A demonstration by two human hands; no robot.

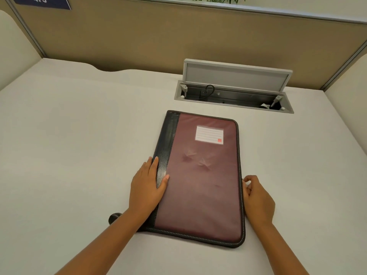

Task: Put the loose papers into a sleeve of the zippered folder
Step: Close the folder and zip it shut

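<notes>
Maroon fabric with black leathery trim: that's the flat zippered folder (200, 175), lying closed on the pale grey desk (79, 135) right in front of the person. Left hand (148, 187) lies flat on the black spine strip, fingers straight, just pinning it. Right hand (258, 197) sits at the right zipper edge, fingers curled, but I can't tell if it's actually pinching a pull. My take: keep the spine pinned and run the zipper around before lifting the cover. No loose papers visible anywhere. Further back, an open grey cable hatch (234, 92) sits in the desk.
</notes>
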